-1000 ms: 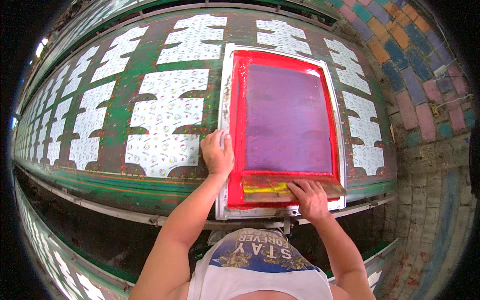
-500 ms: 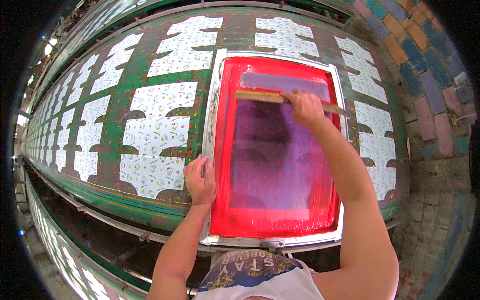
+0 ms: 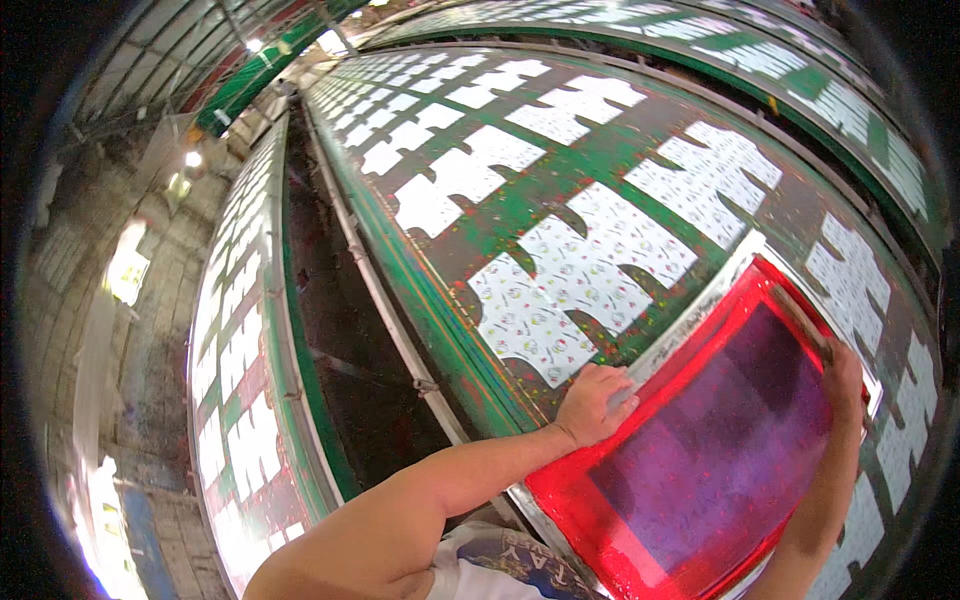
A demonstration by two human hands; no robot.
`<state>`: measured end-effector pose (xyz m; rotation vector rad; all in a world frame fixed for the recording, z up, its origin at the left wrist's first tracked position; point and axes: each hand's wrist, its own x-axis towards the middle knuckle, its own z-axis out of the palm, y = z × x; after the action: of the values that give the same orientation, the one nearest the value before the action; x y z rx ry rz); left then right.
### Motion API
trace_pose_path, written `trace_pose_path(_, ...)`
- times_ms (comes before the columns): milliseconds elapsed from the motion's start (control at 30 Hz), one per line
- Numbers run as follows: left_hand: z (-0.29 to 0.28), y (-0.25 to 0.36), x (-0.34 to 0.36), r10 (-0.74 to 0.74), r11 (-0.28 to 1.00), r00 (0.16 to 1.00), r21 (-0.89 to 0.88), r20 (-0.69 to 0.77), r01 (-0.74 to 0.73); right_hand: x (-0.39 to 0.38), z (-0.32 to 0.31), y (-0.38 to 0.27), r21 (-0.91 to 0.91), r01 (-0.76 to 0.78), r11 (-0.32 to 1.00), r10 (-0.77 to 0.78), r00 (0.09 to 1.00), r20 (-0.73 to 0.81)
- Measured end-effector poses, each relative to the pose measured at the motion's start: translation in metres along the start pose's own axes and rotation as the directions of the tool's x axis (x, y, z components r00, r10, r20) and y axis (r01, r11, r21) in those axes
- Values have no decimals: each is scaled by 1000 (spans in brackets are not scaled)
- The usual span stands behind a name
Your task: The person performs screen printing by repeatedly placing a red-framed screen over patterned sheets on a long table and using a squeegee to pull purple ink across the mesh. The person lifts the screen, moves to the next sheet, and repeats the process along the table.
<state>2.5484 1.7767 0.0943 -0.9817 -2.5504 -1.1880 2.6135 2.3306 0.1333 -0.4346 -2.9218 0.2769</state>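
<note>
A printing screen [image 3: 715, 435] in a metal frame, with red ink around a purple mesh, lies on a long green table at the lower right. My left hand [image 3: 598, 405] grips the frame's left edge, fingers curled over it. At the screen's far end, my right hand [image 3: 840, 375] is closed on a wooden squeegee [image 3: 800, 315], which lies across the red ink. Beside the screen lie white patterned fabric pieces [image 3: 575, 280] in rows on the table.
The table's rows of pieces run far into the distance. A long rail [image 3: 360, 260] and dark gap separate it from another table [image 3: 240, 445] with white pieces at left. Further tables [image 3: 830, 105] stand at right. A worn floor [image 3: 140, 370] borders the left table.
My right hand has pushed the squeegee from the screen's near end to its far end. The view has swung left along the table; my left hand stays on the frame.
</note>
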Motion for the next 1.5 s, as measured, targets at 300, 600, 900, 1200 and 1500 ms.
trace_pose_path(300,-2,2,-1,4,999,1000,-47,12,-3,-71,-2,-44,15,16,1000,-18,991,133)
trace_pose_path(600,19,-25,-6,42,995,999,-94,2,-41,-236,-40,-221,57,-4,998,-7,984,177)
trace_pose_path(900,22,-34,-4,92,989,996,-120,-2,-92,-367,-58,-360,20,-63,998,59,984,169)
trace_pose_path(1200,26,-36,-8,32,993,999,-113,4,-31,-440,-48,-409,6,-110,994,103,948,302)
trace_pose_path(1500,39,-56,-6,20,999,999,-29,46,-19,-482,-60,-375,281,78,956,-138,970,199)
